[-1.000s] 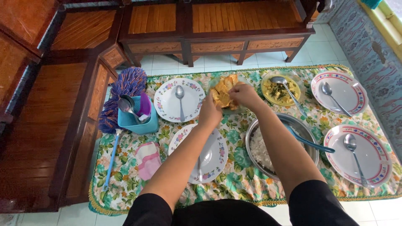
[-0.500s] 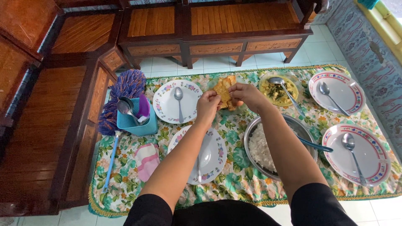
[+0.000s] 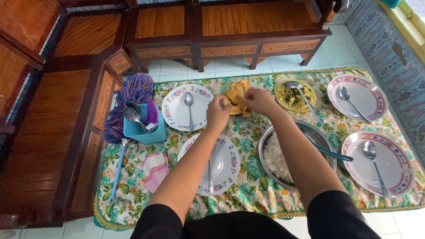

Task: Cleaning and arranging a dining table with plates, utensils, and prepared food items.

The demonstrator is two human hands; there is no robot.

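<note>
Both hands, left hand [image 3: 218, 114] and right hand [image 3: 260, 101], pinch crisp golden fried pieces [image 3: 235, 95] with closed fingers.

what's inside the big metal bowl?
The metal bowl holds white rice and a blue-handled spoon. The right forearm crosses over its middle, hiding what lies beneath.

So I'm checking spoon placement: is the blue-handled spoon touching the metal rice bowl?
Touching. The head view shows the blue-handled spoon lying across the metal rice bowl, handle over its right rim.
</note>
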